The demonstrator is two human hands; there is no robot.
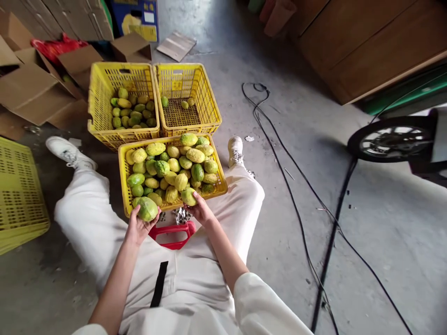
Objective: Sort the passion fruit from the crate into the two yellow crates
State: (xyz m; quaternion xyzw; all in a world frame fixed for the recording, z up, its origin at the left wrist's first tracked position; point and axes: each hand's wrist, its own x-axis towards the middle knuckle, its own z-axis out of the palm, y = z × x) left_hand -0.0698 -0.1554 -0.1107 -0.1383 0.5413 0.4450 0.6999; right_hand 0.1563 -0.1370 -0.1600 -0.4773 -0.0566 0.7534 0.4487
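I observe the left hand [137, 226] with fingers clamped around a large round green-yellow fruit [147, 209] at the near left corner of the full yellow plastic crate [123, 179] between the legs. The right hand [201, 210] has its fingers closed on a smaller yellow-green fruit [188, 196] at the crate's near edge. A red plastic stool [172, 234] sits just below. Two more yellow slatted crates [93, 100] stand beyond.
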